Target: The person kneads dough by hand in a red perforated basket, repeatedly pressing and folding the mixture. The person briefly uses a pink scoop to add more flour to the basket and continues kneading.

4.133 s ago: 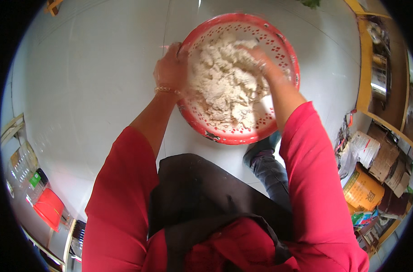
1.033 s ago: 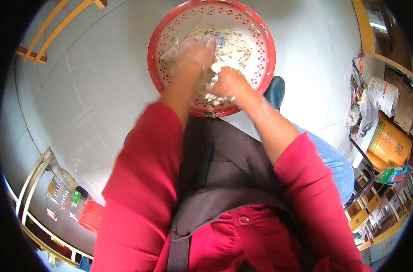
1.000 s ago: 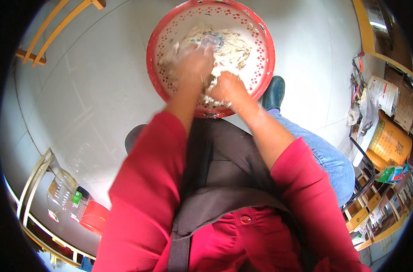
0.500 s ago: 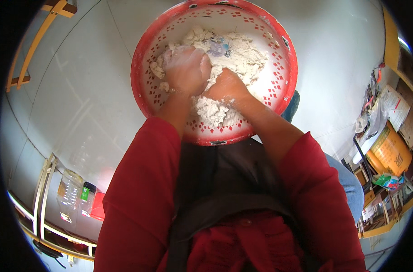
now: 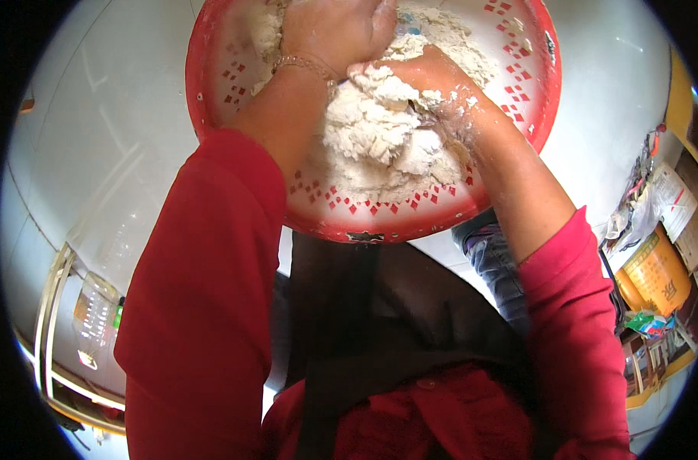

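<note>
A mass of pale, shaggy dough (image 5: 372, 126) lies in a wide enamel basin (image 5: 318, 218) with a red rim and small red diamond marks. My left hand (image 5: 341, 31) is closed and presses down at the far side of the dough, partly cut off by the top edge. What its curled fingers hold is hidden. A thin bracelet (image 5: 307, 64) circles that wrist. Just right of it, my right hand (image 5: 422, 73) grips the dough with bent fingers, and crumbs stick to its skin. Loose floury crumbs (image 5: 456, 38) lie beyond it.
On the right stand an orange bucket (image 5: 656, 272) and hanging plastic bags (image 5: 637, 207). At lower left, a clear plastic bottle (image 5: 96, 307) sits beside a pale rack (image 5: 50, 307). A dark apron (image 5: 387, 322) covers my lap below the basin.
The basin appears larger and higher in view. The dough has been gathered into a bigger heap nearer me, with both hands on its far side.
</note>
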Demonstrator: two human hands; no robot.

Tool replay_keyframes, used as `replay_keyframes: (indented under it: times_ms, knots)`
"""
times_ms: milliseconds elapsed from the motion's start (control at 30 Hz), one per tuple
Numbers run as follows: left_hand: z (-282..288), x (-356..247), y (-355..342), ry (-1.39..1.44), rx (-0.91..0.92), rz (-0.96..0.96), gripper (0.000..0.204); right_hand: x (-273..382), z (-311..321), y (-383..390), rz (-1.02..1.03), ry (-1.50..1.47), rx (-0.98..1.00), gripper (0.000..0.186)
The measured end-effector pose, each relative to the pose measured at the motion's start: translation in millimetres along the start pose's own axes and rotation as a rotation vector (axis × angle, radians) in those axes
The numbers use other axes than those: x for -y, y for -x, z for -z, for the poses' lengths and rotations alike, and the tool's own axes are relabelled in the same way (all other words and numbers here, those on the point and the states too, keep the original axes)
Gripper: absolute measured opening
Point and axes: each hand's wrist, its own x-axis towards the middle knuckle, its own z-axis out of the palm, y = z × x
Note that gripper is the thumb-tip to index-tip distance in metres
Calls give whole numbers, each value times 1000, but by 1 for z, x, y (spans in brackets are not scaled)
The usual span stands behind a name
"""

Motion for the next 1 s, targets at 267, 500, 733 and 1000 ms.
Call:
replay_keyframes:
  times_ms: [267, 500, 733, 1000]
  knots:
    - [39, 2, -13, 536, 57, 126, 39, -3, -33, 43, 59, -321, -394, 46]
    - [51, -81, 59, 312, 16, 461, 36, -21, -41, 83, 25, -613, -587, 47]
    - [12, -78, 42, 119, -95, 137, 25, -50, 1, 46, -6, 840, -709, 57]
    - [25, -72, -16, 51, 210, 40, 35, -28, 25, 31, -85, 734, -497, 57]
